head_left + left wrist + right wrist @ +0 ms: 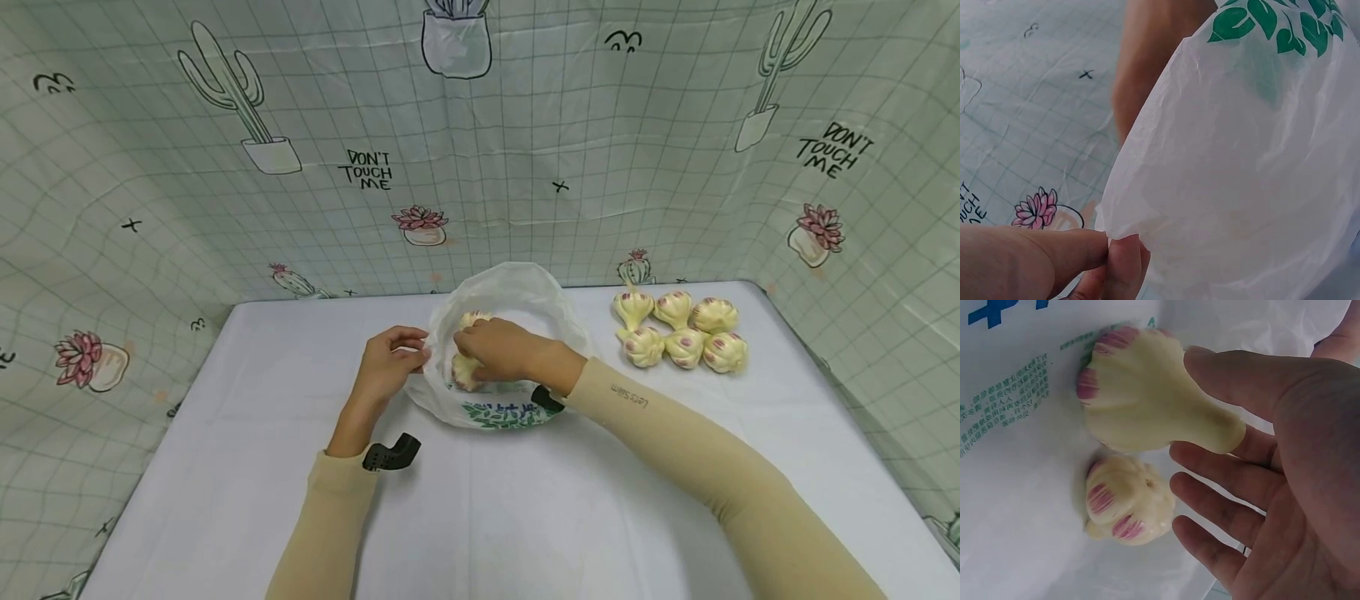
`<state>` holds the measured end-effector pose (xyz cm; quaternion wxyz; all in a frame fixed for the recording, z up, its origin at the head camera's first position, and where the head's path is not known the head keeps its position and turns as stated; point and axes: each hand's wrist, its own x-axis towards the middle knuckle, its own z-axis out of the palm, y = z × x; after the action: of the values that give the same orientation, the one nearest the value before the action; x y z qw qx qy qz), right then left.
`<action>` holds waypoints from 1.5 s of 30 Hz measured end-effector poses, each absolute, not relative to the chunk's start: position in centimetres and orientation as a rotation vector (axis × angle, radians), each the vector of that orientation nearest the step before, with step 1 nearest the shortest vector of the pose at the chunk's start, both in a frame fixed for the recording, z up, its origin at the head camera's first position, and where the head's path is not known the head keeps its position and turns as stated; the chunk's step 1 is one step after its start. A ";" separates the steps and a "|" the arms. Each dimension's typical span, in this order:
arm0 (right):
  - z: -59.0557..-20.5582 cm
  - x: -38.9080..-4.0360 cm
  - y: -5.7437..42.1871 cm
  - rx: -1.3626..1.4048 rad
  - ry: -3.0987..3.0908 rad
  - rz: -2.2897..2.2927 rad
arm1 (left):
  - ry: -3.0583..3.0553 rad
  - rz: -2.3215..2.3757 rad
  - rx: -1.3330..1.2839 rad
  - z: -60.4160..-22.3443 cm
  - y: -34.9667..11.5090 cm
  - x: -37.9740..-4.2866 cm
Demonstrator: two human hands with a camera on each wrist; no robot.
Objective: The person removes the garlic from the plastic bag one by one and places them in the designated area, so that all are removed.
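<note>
A white plastic bag (pixel 510 283) with green leaf print stands with its mouth wide. My left hand (pixel 386 362) pinches the left side of its rim between thumb and fingers; the left wrist view shows this edge of the bag (pixel 1210 156) close up. Inside the bag, my right hand (pixel 502 348) holds a garlic bulb (pixel 1135 394) by its stem, the thumb on one side and the index finger on the other. A second garlic bulb (pixel 1129 500), cream with purple streaks, lies beside it in the bag, near the tips of the other fingers.
Several garlic bulbs (pixel 685 329) sit in two rows at the right back of the white-covered table (pixel 525 517). A patterned cloth (pixel 510 167) hangs behind and along both sides of the table.
</note>
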<state>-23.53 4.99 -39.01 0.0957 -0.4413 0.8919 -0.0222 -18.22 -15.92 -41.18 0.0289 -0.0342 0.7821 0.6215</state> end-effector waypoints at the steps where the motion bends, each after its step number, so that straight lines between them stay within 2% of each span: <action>1: -39.0 -23.5 5.0 -1.299 2.638 -0.067 | 2.414 1.917 -0.100 -41.1 -15.9 -18.2; 36: -39.0 -21.9 7.5 -1.217 2.568 0.076 | 2.433 1.893 -0.102 -41.2 -15.6 -18.1; 45: -38.3 -21.2 8.9 -1.302 2.651 0.032 | 2.431 1.895 -0.087 -41.4 -15.4 -17.9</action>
<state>-21.17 8.90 -38.34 0.0940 -0.4388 0.8936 0.0109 -17.91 -15.41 -41.36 0.0289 -0.0281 0.7880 0.6144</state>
